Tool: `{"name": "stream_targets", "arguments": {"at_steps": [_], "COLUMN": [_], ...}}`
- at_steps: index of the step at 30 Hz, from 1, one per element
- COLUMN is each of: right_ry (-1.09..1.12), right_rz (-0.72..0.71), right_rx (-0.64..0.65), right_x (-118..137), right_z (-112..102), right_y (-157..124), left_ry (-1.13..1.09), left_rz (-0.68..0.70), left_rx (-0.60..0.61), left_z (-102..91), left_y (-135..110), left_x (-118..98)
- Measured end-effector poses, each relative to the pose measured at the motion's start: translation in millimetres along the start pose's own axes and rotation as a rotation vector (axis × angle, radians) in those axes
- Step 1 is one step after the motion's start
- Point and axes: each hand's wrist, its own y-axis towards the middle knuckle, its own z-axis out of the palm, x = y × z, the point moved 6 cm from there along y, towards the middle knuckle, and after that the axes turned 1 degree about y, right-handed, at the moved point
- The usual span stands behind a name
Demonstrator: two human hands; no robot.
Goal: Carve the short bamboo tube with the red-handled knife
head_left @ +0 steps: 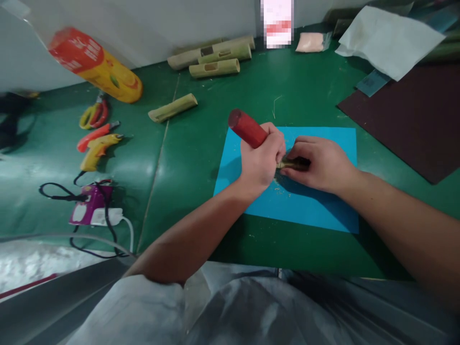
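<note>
My left hand (pixel 260 158) is wrapped round the thick red handle (pixel 247 128) of a tool, which leans up and to the left. The tool's working end is hidden under my fist. Close beside it, my right hand (pixel 318 160) pinches a short bamboo piece (pixel 296 164) between thumb and fingers; its left end reaches to my left hand. Both hands are over a blue sheet (pixel 334 211), where small shavings (pixel 282 191) lie scattered below the bamboo.
Cut bamboo tubes (pixel 214 68) lie along the wall, with another bamboo tube (pixel 173 108) nearer. At left are a juice bottle (pixel 111 76), pliers (pixel 94 114), a yellow glue gun (pixel 95 152) and a purple power strip (pixel 91 203) with cords. A dark brown sheet (pixel 406 120) and white paper (pixel 388 40) lie right.
</note>
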Motion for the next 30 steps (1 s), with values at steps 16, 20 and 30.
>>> {"name": "stream_targets", "arguments": {"at_steps": [16,20,30], "right_ry": [-0.003,-0.012,-0.011], "right_rz": [0.006,-0.003,0.015], "right_rx": [-0.013,-0.017,-0.012], "right_x": [0,0,1], "right_z": [0,1,1], "right_y": [0,-1,-1], "left_ry": [0.011,0.1,0.102], "left_rz": [-0.011,-0.01,-0.033], "left_rx": [0.06,0.074,0.078], "left_z": [-2.0,-1.7,-2.6], "left_y": [8,2,2], "left_x": [0,-1,-1]}}
